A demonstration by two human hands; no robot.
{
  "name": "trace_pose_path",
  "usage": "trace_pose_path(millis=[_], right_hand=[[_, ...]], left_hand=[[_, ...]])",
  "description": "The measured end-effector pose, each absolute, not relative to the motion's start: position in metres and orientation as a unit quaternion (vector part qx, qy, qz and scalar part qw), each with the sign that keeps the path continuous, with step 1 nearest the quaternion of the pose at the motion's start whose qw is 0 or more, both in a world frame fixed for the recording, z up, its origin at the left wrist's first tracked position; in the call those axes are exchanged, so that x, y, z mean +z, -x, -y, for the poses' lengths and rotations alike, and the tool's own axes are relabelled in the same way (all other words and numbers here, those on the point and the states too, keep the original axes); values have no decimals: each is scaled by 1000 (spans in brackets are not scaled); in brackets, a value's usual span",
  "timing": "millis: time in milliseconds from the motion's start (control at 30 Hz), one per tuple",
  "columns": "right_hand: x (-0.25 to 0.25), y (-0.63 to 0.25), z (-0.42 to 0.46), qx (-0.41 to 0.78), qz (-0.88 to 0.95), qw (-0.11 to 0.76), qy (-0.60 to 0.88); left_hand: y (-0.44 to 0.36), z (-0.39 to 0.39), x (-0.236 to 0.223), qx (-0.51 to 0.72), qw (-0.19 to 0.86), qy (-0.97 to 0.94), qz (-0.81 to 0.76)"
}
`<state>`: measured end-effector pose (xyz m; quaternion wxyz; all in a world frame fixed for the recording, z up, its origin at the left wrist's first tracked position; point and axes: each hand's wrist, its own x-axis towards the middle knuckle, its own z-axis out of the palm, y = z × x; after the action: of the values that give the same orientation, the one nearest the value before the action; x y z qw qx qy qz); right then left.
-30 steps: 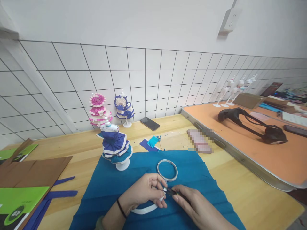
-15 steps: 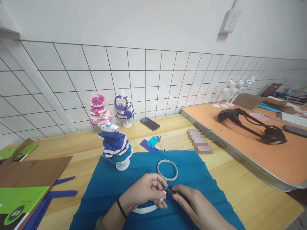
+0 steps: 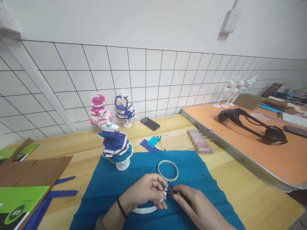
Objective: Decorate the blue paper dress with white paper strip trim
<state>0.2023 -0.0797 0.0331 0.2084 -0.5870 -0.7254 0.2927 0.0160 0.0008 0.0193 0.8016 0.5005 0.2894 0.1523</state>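
Observation:
My left hand (image 3: 149, 191) is closed on a white ribbon (image 3: 145, 210), pinching its folded end between thumb and fingers. The rest of the ribbon curves below my wrist across the blue cloth (image 3: 189, 166). In my right hand (image 3: 193, 203) is a small dark tool that looks like thread snips (image 3: 171, 191). The snips' tips point left and meet the ribbon end at my left fingertips; whether the blades are apart cannot be made out. Just beyond both hands lies a ring-shaped roll of white tape (image 3: 177, 171).
A doll form in blue ruffles (image 3: 115, 143) stands on the cloth's far left corner, with a pink one (image 3: 98, 111) and another blue-white one (image 3: 125, 110) behind. A phone (image 3: 150, 123), fabric scraps (image 3: 153, 141), a brown board (image 3: 35, 169) and an orange tabletop (image 3: 203, 118) surround the cloth.
The snips' tips have shifted slightly to the right at the ribbon end, and more white shows there. My left hand has stayed almost still.

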Motion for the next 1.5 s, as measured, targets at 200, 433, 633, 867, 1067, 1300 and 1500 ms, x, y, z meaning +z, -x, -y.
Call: trace_pose_path(millis=[200, 433, 633, 867, 1067, 1300, 1500], right_hand=[[35, -204, 84, 293, 720, 197, 598], [37, -217, 85, 292, 708, 187, 615], [32, -245, 84, 237, 716, 150, 639], [17, -251, 84, 142, 767, 149, 607], [17, -251, 79, 55, 785, 111, 607], [49, -221, 60, 98, 814, 202, 536], [63, -199, 34, 121, 824, 288, 473]], left_hand=[[-15, -2, 21, 148, 791, -517, -291], [-14, -3, 20, 147, 779, -535, -294], [-11, -5, 14, 142, 753, -568, -300], [-9, -1, 23, 121, 717, -605, -324], [-5, 0, 38, 128, 654, -654, -359], [-12, 1, 49, 235, 694, -591, -337], [-15, 1, 57, 313, 730, -496, -351]])
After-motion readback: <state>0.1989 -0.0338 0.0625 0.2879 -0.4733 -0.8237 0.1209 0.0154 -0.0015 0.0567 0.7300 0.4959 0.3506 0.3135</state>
